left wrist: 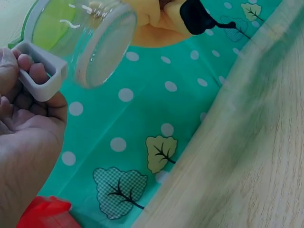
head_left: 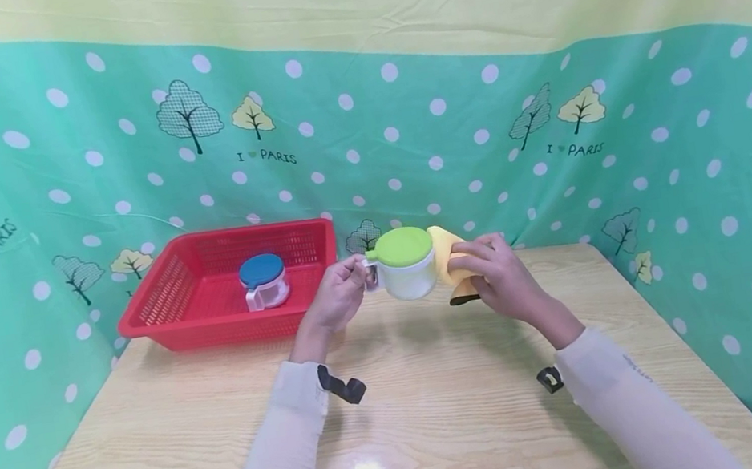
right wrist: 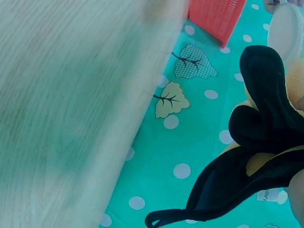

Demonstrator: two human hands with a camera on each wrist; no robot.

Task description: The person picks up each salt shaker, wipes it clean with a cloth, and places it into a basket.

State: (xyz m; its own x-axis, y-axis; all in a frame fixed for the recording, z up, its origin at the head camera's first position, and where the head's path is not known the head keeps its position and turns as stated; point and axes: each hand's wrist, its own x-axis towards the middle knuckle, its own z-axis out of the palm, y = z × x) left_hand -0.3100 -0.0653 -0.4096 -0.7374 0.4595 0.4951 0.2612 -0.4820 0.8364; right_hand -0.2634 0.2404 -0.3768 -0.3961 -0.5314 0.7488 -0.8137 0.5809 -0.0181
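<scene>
A clear seasoning jar (head_left: 412,281) with a green lid (head_left: 403,247) is held up above the table. My left hand (head_left: 340,295) grips its handle (left wrist: 45,90), fingers through the loop in the left wrist view. On the jar's other side, my right hand (head_left: 505,281) holds a bunched yellow cloth (head_left: 445,244) close against the jar wall. Black edging and a loop (right wrist: 266,109) of the cloth hang out in the right wrist view, where most of the right hand lies outside the frame.
A red plastic basket (head_left: 216,333) stands at the back left of the wooden table (head_left: 402,409). Inside it sits a similar jar with a blue lid (head_left: 261,269). A green and yellow printed curtain (head_left: 407,149) surrounds the table at the back and sides.
</scene>
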